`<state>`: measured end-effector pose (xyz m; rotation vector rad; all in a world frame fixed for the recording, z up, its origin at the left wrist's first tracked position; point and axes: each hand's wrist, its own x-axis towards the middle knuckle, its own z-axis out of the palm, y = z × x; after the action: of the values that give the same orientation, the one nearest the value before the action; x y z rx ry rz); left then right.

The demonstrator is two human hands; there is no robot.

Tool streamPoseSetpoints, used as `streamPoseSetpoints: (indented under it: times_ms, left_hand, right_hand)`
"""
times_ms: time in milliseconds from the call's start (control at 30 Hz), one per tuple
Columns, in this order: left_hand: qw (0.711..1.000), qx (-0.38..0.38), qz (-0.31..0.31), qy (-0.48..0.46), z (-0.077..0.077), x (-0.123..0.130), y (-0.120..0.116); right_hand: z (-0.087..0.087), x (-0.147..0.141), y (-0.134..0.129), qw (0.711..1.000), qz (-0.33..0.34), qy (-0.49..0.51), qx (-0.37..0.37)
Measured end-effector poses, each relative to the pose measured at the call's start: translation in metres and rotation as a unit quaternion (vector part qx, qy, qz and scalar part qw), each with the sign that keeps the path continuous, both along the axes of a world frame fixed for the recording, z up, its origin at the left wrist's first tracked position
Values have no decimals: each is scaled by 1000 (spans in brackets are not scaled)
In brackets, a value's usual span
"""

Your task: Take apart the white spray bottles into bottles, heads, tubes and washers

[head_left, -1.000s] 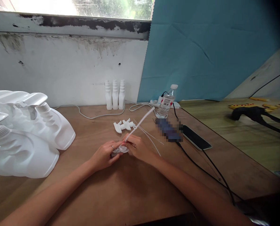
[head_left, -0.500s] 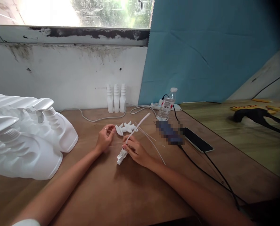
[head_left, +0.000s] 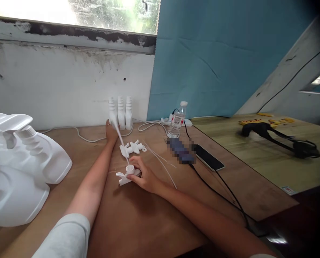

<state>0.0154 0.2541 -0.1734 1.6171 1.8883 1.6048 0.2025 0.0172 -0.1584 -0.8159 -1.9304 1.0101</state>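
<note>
My left hand (head_left: 111, 132) reaches to the foot of the leftmost small white ribbed bottle (head_left: 112, 107), one of three standing by the wall. Its fingers are mostly hidden, so whether they close on the bottle cannot be made out. My right hand (head_left: 144, 176) is closed on a white spray head (head_left: 130, 170) low over the table, with its round collar facing up. From the collar a thin white tube (head_left: 122, 142) rises up and left, its upper end near my left hand. Behind the spray head, more white spray-head parts (head_left: 133, 148) lie on the table.
Large white bottles (head_left: 28, 168) crowd the left side. Thin tubes (head_left: 162, 164) lie right of my right hand. Farther right are a water bottle (head_left: 177, 122), a blurred dark item (head_left: 180, 150), a phone (head_left: 208, 157) and black cables. A white cable runs along the wall.
My left hand has moved away from the loose spray parts, forward to the small bottles. The held spray head has turned upright, its tube now leaning left. The view has shifted right.
</note>
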Motion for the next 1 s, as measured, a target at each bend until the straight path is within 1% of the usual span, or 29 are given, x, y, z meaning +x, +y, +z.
streamPoseSetpoints:
  times_ms: [67, 167, 267, 333, 400, 467, 533, 600, 667, 767, 867, 933, 1000]
  left_hand:
    - [1000, -21, 3, -4, -3, -3, 6]
    - [999, -32, 0, -2, -5, -8, 6]
    - [1000, -11, 3, 0, -1, -10, -2]
    - [1000, 12, 13, -2, 3, -11, -13]
    - [999, 37, 20, -1, 7, -12, -29]
    - [998, 61, 18, 5, 9, -15, -51]
    - [997, 79, 2, 18, 9, -21, -80]
    - [995, 87, -25, 35, 9, -29, -112]
    - [994, 86, -49, 51, 10, -38, -145]
    - [992, 79, -80, 63, 11, -54, -186]
    - [989, 76, -86, 93, 13, -68, -208]
    - [987, 81, -78, 117, 14, -73, -214]
    - [986, 85, -75, 126, 15, -75, -215]
  right_hand:
    - [-2, 0, 1, 999, -21, 29, -21]
    - [-1, 2, 4, 997, -74, 10, -12]
    - [2, 10, 8, 992, -120, -12, 25]
    - [5, 18, 14, 988, -146, 13, 41]
    - [8, 28, 21, 982, -179, 46, 46]
    - [12, 43, 31, 972, -221, 50, 67]
    - [16, 60, 41, 955, -262, 9, 138]
    - [19, 77, 51, 928, -294, -31, 228]
    - [22, 93, 60, 899, -322, -47, 294]
    - [26, 111, 68, 855, -383, -47, 345]
    - [29, 124, 73, 826, -425, -44, 368]
    - [30, 130, 75, 816, -434, -44, 379]
    - [32, 134, 76, 813, -439, -39, 382]
